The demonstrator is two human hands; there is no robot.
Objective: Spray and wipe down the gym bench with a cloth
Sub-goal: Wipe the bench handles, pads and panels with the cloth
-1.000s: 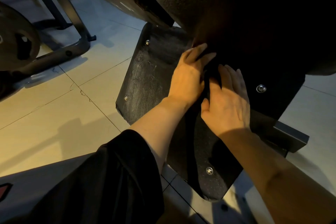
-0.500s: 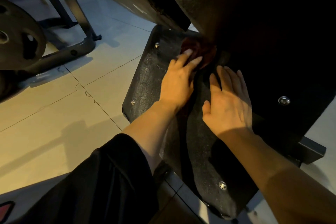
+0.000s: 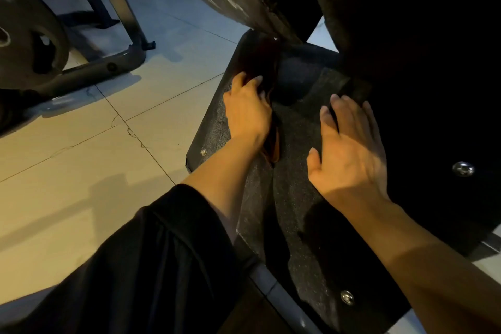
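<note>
Left hand (image 3: 248,111) grip pressing dark cloth (image 3: 261,62) on plate (image 3: 298,184), right hand (image 3: 349,152) flat, fingers straight.

You see the gym bench (image 3: 303,176) filling the right half of the frame: a dark, grainy, speckled panel with round metal studs near its edges slopes from upper centre down to the lower right, under a black padded part at the upper right. The cloth (image 3: 261,62), dark reddish-brown and bunched, lies on the panel's upper left part in deep shadow, with an orange-brown edge trailing down toward the centre of the frame.
</note>
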